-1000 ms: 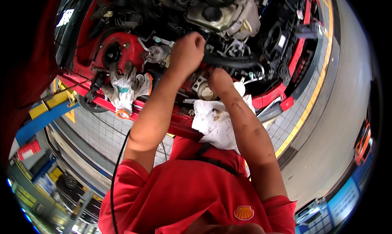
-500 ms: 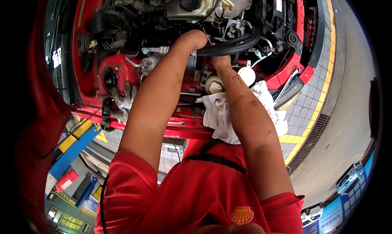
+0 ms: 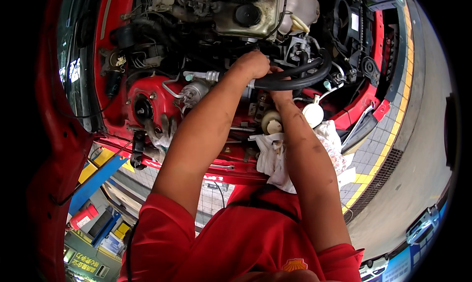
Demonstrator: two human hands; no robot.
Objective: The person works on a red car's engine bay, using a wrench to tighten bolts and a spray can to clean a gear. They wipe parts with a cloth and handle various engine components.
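Note:
Deep in the red car's engine bay, both my hands work close together beside the engine point(image 3: 226, 23). My left hand point(image 3: 253, 64) is closed, its fingers curled down into the dark gap below the valve cover; what they grip is hidden. Just to its right, my right hand point(image 3: 281, 96) reaches under a thick black hose point(image 3: 314, 80). The hose covers most of that hand, though some fingertips show above it close to the left hand. A silver hose fitting point(image 3: 199, 76) passes behind my left wrist. Beside my right forearm stands a cream reservoir point(image 3: 272, 123).
White cloths point(image 3: 273, 159) lie over the red fender point(image 3: 196, 170) under my right forearm. Dirty gloves point(image 3: 164, 134) rest near the strut mount point(image 3: 143, 109). A wrench point(image 3: 221, 167) lies along the fender edge. A white round cap point(image 3: 312, 115) is right of my right forearm.
The view has shifted, so the car sits lower and further right in the picture. My hands stay at the same spot by the hose; some right fingertips now show above it.

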